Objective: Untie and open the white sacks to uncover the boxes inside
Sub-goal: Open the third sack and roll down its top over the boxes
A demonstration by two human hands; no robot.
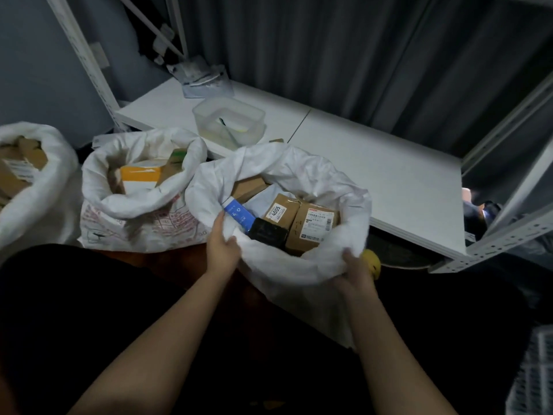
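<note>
Both forearms reach forward to the nearest white sack: the left hand pinches its near-left rim, the right hand grips its near-right rim. That sack stands open near the low white bench, showing brown boxes, a blue box and a black box. Two more open sacks sit to the left, holding cartons.

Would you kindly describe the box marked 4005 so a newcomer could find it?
Three white sacks stand open; take the nearest sack, whose rim both hands grip. The brown box lies mid-sack, beside a larger brown box; only it bears a white "4005" label.
</note>
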